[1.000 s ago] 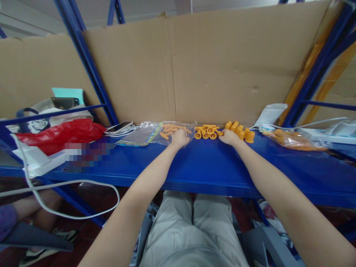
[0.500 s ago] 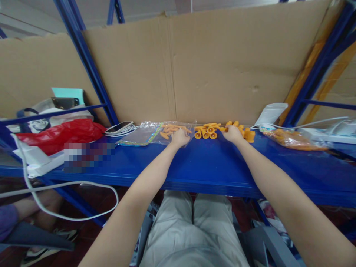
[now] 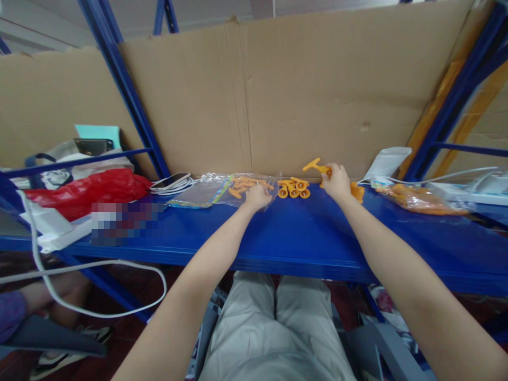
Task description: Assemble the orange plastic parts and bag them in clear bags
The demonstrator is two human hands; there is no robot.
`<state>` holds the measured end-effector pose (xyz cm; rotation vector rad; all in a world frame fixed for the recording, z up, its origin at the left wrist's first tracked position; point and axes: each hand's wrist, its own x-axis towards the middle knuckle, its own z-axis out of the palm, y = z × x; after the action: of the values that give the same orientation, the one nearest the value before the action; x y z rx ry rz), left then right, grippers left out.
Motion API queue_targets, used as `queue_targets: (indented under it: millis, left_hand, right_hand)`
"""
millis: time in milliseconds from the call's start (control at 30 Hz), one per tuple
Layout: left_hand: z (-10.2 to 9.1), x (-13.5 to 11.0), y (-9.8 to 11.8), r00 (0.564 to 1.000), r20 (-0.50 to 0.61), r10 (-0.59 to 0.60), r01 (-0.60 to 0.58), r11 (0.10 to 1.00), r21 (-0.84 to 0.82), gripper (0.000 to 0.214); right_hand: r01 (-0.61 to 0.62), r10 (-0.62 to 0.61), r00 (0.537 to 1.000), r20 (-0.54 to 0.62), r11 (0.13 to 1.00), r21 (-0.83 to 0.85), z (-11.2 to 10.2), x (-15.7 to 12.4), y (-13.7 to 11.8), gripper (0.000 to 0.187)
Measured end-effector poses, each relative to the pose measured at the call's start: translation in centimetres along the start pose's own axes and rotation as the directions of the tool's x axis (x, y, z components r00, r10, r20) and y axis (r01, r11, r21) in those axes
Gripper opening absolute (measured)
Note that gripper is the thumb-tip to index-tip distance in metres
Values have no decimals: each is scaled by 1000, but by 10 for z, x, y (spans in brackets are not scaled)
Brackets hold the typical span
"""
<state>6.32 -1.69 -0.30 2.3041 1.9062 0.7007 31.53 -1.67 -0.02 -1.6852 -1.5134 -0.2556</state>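
Note:
My left hand [image 3: 258, 197] is closed at the right-hand, open end of a clear plastic bag [image 3: 194, 196], its fingers partly hidden. Several orange plastic pieces [image 3: 243, 184] lie inside that bag. My right hand [image 3: 337, 182] is raised a little above the shelf, pinching an orange T-handled plastic piece [image 3: 316, 165] whose bar points up and left. Between the hands lies a stacked group of orange pieces [image 3: 294, 189], their round hollow ends facing me. More orange pieces [image 3: 358, 192] sit behind and right of my right wrist, partly covered.
The blue shelf [image 3: 293, 238] is backed by cardboard [image 3: 301, 95]. Right of my hands are a filled bag of orange pieces [image 3: 420, 198] and a white pouch [image 3: 387, 161]. A phone [image 3: 171, 181], white cables and a red bag [image 3: 95, 193] lie left. Another person's leg [image 3: 51, 291] shows lower left.
My right hand has lifted slightly up and right from the orange pieces, bringing one T-handled piece up with it. My left hand stays at the plastic bag.

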Motion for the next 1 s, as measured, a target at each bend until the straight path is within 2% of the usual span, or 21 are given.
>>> queue_targets:
  millis: [100,200,367,567,667,767,867,1000]
  left_hand:
    - [0,-1,0,1000,6,23,-23,1000,21,13]
    - [0,-1,0,999,30,40,-42,998,46,14]
    - [1,-1,-1,999,-1,44,-44,997,59,15]
    - [1,2,-2,999,-34,19,-19,1000,14,15]
    - [2,4,-2,997,-69,38,-38,999,5,16]
    - [3,5,-2,993,-96,66,-69,997,-22,14]
    - [4,5,-3,990,-116,82,-92,992,-84,13]
    - [4,6,-3,989,-126,82,-102,982,-158,17]
  right_hand:
    - [79,-76,996,-51,994,77,-2,2,-6,41]
    - [168,-162,986,-48,967,191,-1,2,-15,41]
    - [252,-281,959,30,897,362,4,-5,-34,40]
    - [280,-391,907,160,840,465,5,-11,-43,37]
    - [267,-412,887,206,825,499,4,-11,-42,34]
    - [229,-408,888,214,794,564,7,-12,-42,31]
    - [152,-361,908,212,757,635,14,-14,-44,28]
    - [17,-289,919,270,711,703,25,-19,-47,21]
